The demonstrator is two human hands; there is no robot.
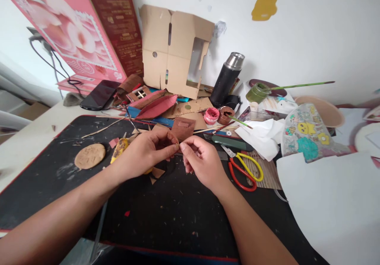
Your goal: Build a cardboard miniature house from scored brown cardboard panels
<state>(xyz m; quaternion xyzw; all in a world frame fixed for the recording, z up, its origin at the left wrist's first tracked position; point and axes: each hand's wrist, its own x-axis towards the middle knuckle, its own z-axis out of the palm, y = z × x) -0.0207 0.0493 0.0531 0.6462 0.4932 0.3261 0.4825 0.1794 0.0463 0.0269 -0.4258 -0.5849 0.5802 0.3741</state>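
Observation:
My left hand (152, 150) and my right hand (200, 158) meet over the middle of a black mat (166, 213). Thumb and fingers of each are pinched together, tip to tip. Whatever sits between the fingertips is too small and too covered to name. Under my left wrist lies a yellow, brown-stained piece (118, 148), partly hidden. Scraps of brown cardboard (157, 172) rest below that hand. To the right of my right hand are scissors (243, 170) with one red and one yellow handle. A round tan disc (90, 156) lies farther left.
Behind my hands are a pink paint pot (211, 115), a brown paint pot (225, 114), a green-handled cutter (230, 141) and a red boat-like shape (157, 106). A black flask (227, 79), a cardboard sheet (178, 43) and a phone (99, 94) stand or lie farther back. White tissue (264, 136) is at right.

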